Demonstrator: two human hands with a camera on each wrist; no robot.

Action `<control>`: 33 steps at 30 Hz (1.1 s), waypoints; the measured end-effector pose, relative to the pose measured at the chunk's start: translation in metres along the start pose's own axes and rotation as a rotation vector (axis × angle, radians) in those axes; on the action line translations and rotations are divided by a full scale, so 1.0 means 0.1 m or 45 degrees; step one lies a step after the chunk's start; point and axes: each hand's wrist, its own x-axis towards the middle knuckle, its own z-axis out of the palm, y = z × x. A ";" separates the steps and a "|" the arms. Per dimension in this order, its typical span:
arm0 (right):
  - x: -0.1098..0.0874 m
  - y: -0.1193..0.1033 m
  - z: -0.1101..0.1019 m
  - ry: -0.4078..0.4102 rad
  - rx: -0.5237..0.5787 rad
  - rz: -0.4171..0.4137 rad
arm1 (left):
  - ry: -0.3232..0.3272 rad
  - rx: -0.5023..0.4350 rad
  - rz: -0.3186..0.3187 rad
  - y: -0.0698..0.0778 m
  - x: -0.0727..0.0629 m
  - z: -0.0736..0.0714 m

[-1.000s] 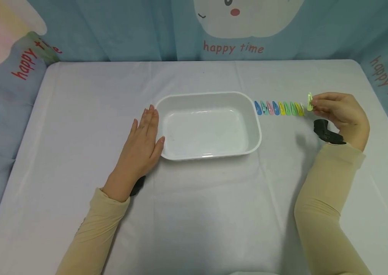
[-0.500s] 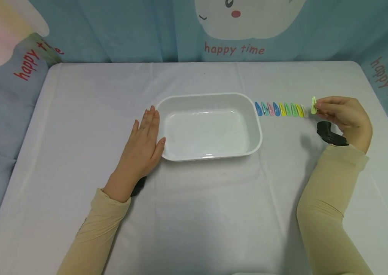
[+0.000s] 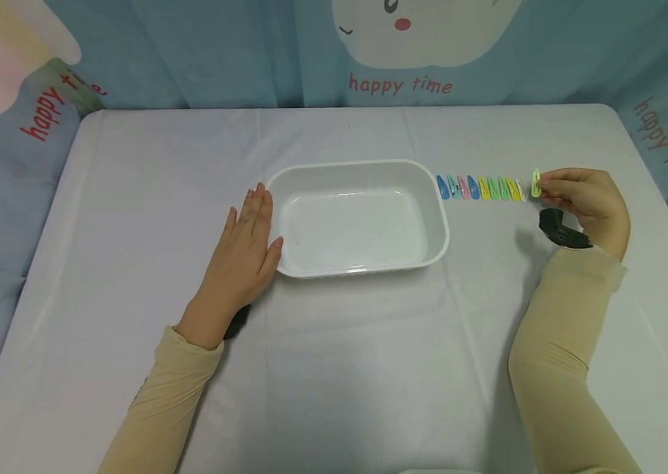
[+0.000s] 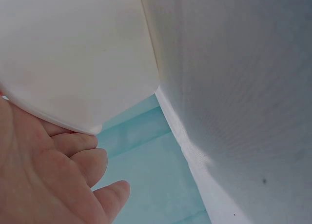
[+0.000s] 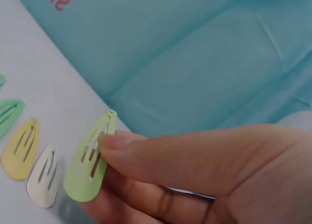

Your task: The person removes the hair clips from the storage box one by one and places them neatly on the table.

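My right hand [image 3: 591, 197] pinches a light green snap hair clip [image 5: 88, 160] between thumb and fingers, held at the right end of a row of clips. In the right wrist view, a white hair clip [image 5: 42, 179] lies closest to it, followed by a yellow hair clip [image 5: 20, 153] and a green one [image 5: 9, 114]. My left hand [image 3: 239, 250] rests with straight fingers against the left rim of a white rectangular basin [image 3: 357, 268]. From the left wrist view, the fingers touch the basin's outer edge [image 4: 53, 120].
Several coloured hair clips [image 3: 472, 187] lie side by side in a line from the basin's right side. A white cloth covers the table [image 3: 345, 368]. Blue curtains [image 3: 221, 52] with printed words hang behind its far edge.
The right hand with the light green clip shifts slightly right, then back left toward the row's end. My left hand and the basin stay in place.
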 end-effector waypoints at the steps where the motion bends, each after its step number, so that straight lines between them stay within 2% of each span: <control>1: 0.01 0.01 0.00 0.011 -0.039 -0.004 | 0.000 -0.001 -0.001 0.00 0.00 0.00; 6: 0.04 0.03 0.03 0.070 -0.227 0.012 | 0.000 -0.002 0.000 0.00 0.00 0.00; 10: 0.06 0.03 0.04 0.101 -0.309 0.022 | -0.004 -0.003 -0.001 0.00 -0.01 0.00; 17: 0.09 0.04 0.05 0.152 -0.321 0.062 | 0.001 -0.005 0.003 0.00 0.00 -0.01; 27: 0.13 0.02 0.07 0.228 -0.440 0.074 | -0.002 -0.010 -0.001 0.00 -0.01 -0.01; 33: 0.12 0.06 0.06 0.281 -0.612 0.059 | 0.005 -0.017 0.000 0.00 -0.01 -0.01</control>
